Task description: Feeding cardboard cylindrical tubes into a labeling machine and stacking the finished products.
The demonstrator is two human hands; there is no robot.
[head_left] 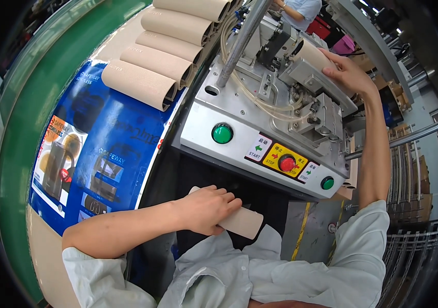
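Note:
My left hand (211, 209) is closed around a beige curved shell (243, 223) held low in front of my body, its far end showing past my wrist side. At the machine, my right hand (350, 74) grips the end of another beige shell (312, 56), which lies in the metal fixture (311, 77). My thumb rests on the near side of that shell and the fingers reach over the top. The machine's front panel (265, 149) carries a green button (222, 133) on the left, a red button (287, 163) and a smaller green button (328, 183).
Several beige shells (139, 84) lie in a row on a blue printed sheet (116, 138), left of the machine. A metal post (244, 43) rises by the machine's left side. Clear tubes (260, 102) cross its top. Another person (301, 13) is at the back.

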